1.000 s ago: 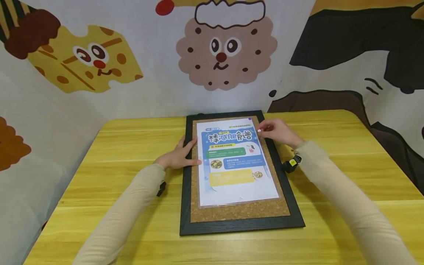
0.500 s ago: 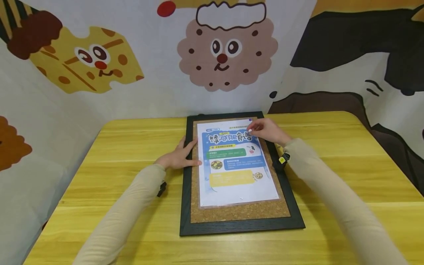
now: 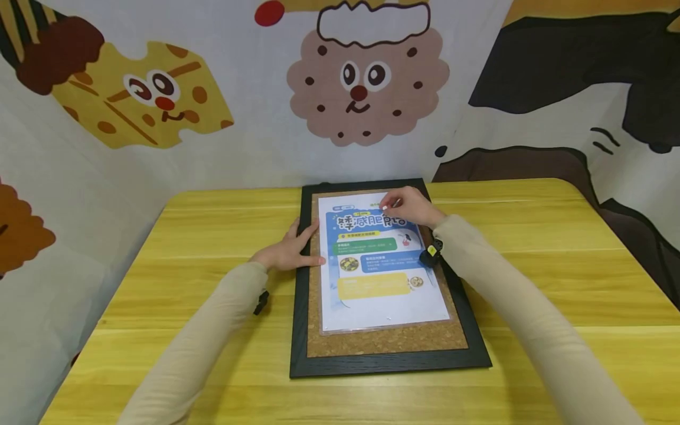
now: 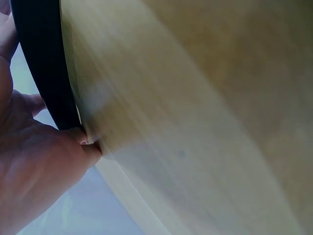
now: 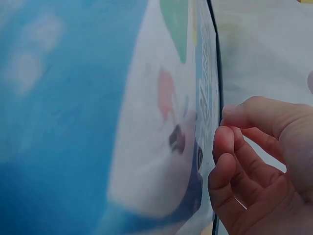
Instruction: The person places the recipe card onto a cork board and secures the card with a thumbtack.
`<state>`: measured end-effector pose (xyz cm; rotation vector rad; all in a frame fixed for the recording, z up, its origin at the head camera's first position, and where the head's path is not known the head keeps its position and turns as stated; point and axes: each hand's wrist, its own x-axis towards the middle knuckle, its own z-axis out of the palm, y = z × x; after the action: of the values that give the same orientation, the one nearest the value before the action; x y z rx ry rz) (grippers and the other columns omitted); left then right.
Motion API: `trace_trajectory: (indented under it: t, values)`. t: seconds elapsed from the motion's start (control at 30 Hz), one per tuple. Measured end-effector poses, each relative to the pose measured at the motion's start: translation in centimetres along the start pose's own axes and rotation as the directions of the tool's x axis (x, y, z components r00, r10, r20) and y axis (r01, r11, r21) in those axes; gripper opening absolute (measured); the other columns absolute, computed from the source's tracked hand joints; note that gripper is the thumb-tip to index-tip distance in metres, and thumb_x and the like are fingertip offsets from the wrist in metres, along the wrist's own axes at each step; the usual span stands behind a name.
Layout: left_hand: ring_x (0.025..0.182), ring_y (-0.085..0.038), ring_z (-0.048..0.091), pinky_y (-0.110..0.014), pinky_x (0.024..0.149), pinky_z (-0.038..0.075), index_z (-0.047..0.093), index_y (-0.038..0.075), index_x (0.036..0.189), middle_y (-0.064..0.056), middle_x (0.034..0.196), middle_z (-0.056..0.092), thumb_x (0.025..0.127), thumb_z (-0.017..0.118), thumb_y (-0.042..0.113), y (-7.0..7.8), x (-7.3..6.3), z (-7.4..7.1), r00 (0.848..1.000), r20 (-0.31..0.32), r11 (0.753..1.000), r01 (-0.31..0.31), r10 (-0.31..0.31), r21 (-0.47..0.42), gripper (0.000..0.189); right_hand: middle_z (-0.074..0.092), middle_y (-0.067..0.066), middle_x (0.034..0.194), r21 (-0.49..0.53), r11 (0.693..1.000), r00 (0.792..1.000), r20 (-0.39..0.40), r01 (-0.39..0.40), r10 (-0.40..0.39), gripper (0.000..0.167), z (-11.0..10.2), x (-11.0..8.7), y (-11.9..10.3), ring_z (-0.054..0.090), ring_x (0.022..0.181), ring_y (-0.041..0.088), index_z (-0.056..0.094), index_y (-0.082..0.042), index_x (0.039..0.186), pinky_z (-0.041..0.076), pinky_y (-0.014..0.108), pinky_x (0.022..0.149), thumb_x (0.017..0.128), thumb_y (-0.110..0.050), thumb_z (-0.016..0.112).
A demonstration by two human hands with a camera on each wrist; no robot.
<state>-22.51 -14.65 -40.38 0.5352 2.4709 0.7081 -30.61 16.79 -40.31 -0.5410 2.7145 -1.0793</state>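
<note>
A black-framed cork board lies on the table, bearing a printed poster with blue, green and yellow panels. My left hand grips the board's left side, thumb and forefinger spread over the frame. In the left wrist view, fingertips curl against the outer edge of the black frame. Over the top of the poster, thumb and fingers of my right hand pinch a small white push pin. The right wrist view shows that hand beside the poster; the pin is hidden there.
Yellow wood-grain table extends on both sides of the board. Behind it hangs a white cloth printed with cartoon food. Small pins show along the poster's bottom edge. The poster's upper right corner is behind the right hand.
My right hand has moved left across the top of the poster with the white push pin, covering the purple pin at the corner. The left hand and board have stayed put.
</note>
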Motion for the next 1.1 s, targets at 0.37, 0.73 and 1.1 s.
trace_trajectory:
  t: [0.37, 0.73, 1.1]
  values:
    - [0.141, -0.046, -0.011, -0.065, 0.107, 0.013, -0.004, 0.015, 0.156, -0.027, 0.153, -0.023, 0.094, 0.060, 0.043, 0.1, -0.1, 0.1, 1.000, 0.002, 1.000, -0.006, 0.006, -0.009, 0.094, 0.064, 0.008, 0.100, -0.025, 0.999, 0.998, 0.045, -0.040, 0.041, 0.017, 1.3, 1.7, -1.3, 0.054, 0.088, 0.024, 0.070, -0.007, 0.107, 0.044, 0.035, 0.077, 0.091, -0.011, 0.067]
    - [0.141, -0.047, -0.007, -0.063, 0.108, 0.015, -0.002, 0.017, 0.157, -0.027, 0.153, -0.022, 0.093, 0.062, 0.044, 0.1, 0.2, 0.2, 1.000, -0.010, 1.000, 0.010, -0.010, -0.013, 0.094, 0.063, 0.011, 0.100, -0.025, 0.999, 0.996, 0.079, 0.043, -0.041, 0.015, 2.7, 3.5, -3.6, 0.055, 0.090, 0.025, 0.069, -0.004, 0.105, 0.045, 0.037, 0.082, 0.091, -0.007, 0.066]
    - [0.141, -0.047, -0.004, -0.063, 0.108, 0.016, -0.001, 0.018, 0.157, -0.026, 0.154, -0.021, 0.092, 0.062, 0.047, -0.3, 0.4, 0.1, 0.999, -0.015, 1.000, 0.029, -0.029, -0.003, 0.094, 0.068, 0.009, 0.097, -0.002, 0.992, 0.988, 0.098, 0.123, -0.122, 0.017, 4.9, 4.8, -5.2, 0.062, 0.090, 0.021, 0.071, -0.002, 0.106, 0.048, 0.036, 0.083, 0.090, -0.005, 0.066]
